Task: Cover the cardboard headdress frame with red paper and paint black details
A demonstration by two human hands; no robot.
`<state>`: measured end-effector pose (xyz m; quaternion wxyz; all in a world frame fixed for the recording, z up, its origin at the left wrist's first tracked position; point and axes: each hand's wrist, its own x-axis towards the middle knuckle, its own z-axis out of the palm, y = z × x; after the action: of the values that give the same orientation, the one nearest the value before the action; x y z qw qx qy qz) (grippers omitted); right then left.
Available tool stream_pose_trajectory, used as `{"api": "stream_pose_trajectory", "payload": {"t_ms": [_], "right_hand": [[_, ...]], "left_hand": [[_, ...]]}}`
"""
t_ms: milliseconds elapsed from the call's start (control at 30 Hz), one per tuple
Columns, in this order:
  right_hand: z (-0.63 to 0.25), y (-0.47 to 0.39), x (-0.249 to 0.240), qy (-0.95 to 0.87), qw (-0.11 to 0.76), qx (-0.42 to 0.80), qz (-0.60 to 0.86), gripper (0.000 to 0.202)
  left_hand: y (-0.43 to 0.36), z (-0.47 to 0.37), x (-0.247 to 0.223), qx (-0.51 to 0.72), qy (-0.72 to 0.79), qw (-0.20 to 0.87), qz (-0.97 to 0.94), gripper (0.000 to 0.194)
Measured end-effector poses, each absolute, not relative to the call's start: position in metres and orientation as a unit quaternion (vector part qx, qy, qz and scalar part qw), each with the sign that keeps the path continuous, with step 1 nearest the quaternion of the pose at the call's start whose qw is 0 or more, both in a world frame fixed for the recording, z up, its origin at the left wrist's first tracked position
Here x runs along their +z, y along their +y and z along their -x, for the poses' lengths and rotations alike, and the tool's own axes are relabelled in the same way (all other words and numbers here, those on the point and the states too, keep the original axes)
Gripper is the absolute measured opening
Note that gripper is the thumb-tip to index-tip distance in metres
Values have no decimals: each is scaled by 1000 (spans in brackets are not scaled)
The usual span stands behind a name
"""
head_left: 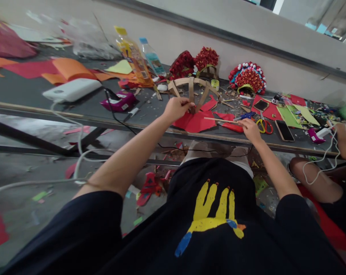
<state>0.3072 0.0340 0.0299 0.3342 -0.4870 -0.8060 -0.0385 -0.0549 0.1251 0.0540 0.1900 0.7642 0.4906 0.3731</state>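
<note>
My left hand (177,110) is closed, its fingers pinching the lower part of a fan-shaped cardboard frame (191,86) with an arched top and several spokes. That frame stands upright over a sheet of red paper (194,124) at the table's front edge. In my right hand (249,129) a thin wooden stick (220,120) is gripped near one end, pointing left across the red paper. Just beyond that hand lie yellow-and-red-handled scissors (264,126) and a blue object (247,115) whose kind I cannot make out.
Decorated red fan shapes (248,78) lean against the wall. Two drink bottles (134,57), a white power strip (72,89) and a purple device (119,101) stand left. A phone (284,130) lies right, near a co-worker's hand (343,135). Cables hang off the table.
</note>
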Motion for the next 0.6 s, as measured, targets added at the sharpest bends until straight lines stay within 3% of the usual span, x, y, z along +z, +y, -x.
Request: {"api": "stream_pose_trajectory", "payload": {"t_ms": [133, 333, 433, 600], "right_hand": [[-300, 36, 20, -763, 398, -3, 509, 30], [-295, 38, 7, -746, 412, 19, 523, 34], [-295, 39, 7, -740, 417, 13, 528, 35], [-295, 39, 6, -733, 416, 3, 538, 36]], "left_hand": [[122, 58, 49, 354, 558, 177, -729, 25], [84, 37, 43, 392, 575, 9, -718, 33], [63, 12, 40, 304, 466, -9, -831, 33], [55, -27, 29, 145, 456, 0, -878, 64]]}}
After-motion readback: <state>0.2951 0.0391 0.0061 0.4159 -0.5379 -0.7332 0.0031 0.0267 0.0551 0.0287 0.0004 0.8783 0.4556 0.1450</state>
